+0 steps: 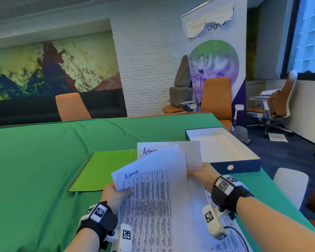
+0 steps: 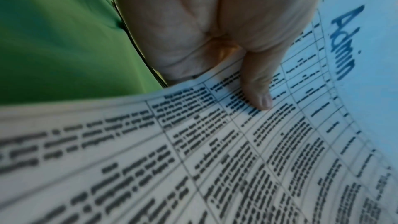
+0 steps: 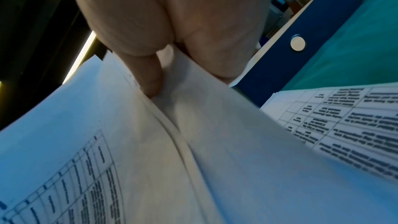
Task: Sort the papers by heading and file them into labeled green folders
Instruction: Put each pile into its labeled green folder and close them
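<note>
Green-draped table [image 1: 44, 151]: both hands [image 1: 115, 194] [image 1: 201, 174] pinch Admin sheets [image 1: 153, 188], apparently hiding the folder's [image 1: 105, 170] right half.

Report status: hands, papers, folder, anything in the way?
Left hand and right hand both pinch the Admin papers, lifted. Folder open, another Admin sheet on it. Box off right, path unobstructed.

papers [image 1: 153, 188] at 6 o'clock on table [image 1: 44, 151], folder [image 1: 105, 170] at 10 o'clock of them, box [image 1: 224, 148] at 2 o'clock, another sheet [image 1: 171, 148] behind at 12.
</note>
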{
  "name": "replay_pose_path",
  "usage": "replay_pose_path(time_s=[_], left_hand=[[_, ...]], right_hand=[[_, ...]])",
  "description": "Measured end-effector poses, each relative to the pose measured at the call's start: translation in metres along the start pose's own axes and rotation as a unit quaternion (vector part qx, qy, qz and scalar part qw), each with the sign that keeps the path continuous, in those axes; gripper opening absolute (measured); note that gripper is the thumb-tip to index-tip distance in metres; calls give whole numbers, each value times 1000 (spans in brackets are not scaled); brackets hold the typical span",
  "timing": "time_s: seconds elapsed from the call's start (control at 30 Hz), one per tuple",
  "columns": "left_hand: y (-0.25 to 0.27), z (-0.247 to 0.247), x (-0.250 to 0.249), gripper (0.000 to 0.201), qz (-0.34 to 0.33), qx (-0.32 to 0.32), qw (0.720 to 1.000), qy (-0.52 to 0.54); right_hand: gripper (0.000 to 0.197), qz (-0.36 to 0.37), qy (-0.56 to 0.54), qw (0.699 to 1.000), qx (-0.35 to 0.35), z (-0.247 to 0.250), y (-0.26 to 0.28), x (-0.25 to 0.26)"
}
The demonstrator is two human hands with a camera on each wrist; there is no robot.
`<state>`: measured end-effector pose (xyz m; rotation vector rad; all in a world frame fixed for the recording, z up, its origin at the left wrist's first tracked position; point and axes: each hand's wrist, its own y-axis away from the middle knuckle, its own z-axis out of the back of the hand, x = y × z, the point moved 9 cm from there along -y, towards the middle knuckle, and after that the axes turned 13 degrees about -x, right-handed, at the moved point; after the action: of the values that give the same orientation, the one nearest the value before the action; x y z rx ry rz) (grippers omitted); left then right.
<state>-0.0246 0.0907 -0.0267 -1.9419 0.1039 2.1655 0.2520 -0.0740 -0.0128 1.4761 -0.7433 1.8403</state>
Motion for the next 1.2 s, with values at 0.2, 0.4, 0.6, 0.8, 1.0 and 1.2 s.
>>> replay_pose_path(time_s=[0.2,0.4,0.6,0.8,1.0,1.2], left_hand=[[4,-15,-7,50,90,50,982,156],[3,-37,-13,61,61,83,986,128],[-1,-34,-10,25,16,15,1000,15],[-12,10,-3,67,38,-127,991,-33],[-9,56,-7,26,12,-153,976,-153],[-13,78,-6,26,1,-153,975,-163]], right_hand=[[11,15,9,998,-58,19,-1,-4],[20,-7,-92,989,-112,34,-1,-3],[9,25,-82,995,-50,27,5,12],[44,36,286,958,2,31,-2,-17],[94,-36,539,840,49,45,14,-68],[78,-43,545,836,53,49,22,-59]])
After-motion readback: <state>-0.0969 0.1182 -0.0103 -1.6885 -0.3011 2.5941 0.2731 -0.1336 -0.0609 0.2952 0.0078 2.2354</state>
